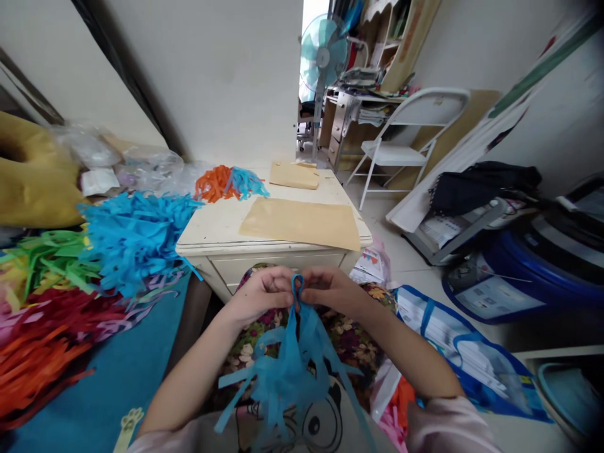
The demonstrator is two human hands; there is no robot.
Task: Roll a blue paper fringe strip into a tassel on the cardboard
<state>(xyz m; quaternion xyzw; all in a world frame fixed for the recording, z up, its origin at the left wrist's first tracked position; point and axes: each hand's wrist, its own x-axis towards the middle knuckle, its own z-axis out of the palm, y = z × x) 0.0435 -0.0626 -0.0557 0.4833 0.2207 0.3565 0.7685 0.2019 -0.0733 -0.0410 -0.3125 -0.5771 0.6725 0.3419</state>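
Observation:
A blue tassel [292,371] of fringed, crepe-like strips hangs over my lap, its top bent into a small loop. My left hand [267,292] pinches the loop's left side between thumb and fingers. On the other side, my right hand [330,290] pinches it the same way, so both hands nearly meet at the loop. Just beyond them stands a cream cabinet [212,236]. On its top lie an orange tassel [214,184], a blue tassel [248,182], a flat sheet of brown paper [302,221] and a folded brown paper piece [294,175].
Heaps of blue fringe [136,233], green fringe [59,258], red fringe [70,311] and orange fringe [38,371] cover the teal surface [117,371] at left. A blue-trimmed bag [462,352] and blue bin [500,277] stand right. Farther back are a white folding chair [401,154] and fan [323,56].

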